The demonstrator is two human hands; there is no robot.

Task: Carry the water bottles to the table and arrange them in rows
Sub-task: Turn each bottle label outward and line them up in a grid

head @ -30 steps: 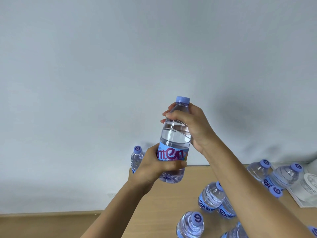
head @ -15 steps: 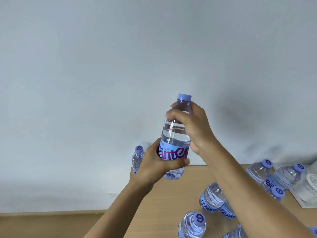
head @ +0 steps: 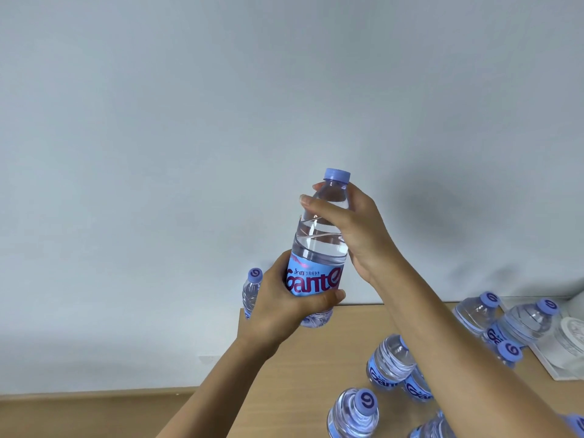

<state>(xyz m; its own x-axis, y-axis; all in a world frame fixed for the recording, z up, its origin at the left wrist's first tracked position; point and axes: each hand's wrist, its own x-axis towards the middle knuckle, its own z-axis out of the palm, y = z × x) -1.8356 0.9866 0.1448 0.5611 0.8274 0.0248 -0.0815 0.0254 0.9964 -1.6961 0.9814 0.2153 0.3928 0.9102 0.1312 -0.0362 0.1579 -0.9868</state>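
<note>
A clear water bottle (head: 319, 248) with a blue label and a purple cap stands upright in the air above the wooden table (head: 303, 368). My left hand (head: 284, 308) grips its lower part around the label. My right hand (head: 350, 229) grips its shoulder just below the cap. One bottle (head: 251, 292) stands upright at the table's far left corner, partly behind my left hand. Several more bottles (head: 390, 363) stand on the table to the right, under and beside my right forearm.
A plain pale wall fills the view behind the table. A white flat object (head: 565, 346) lies at the table's right edge beside two bottles (head: 524, 320). A wooden strip (head: 79, 412) of floor or ledge shows at lower left.
The held bottle has been turned, so more of the label's lettering faces me. Both hands keep their grip and have shifted slightly right and down.
</note>
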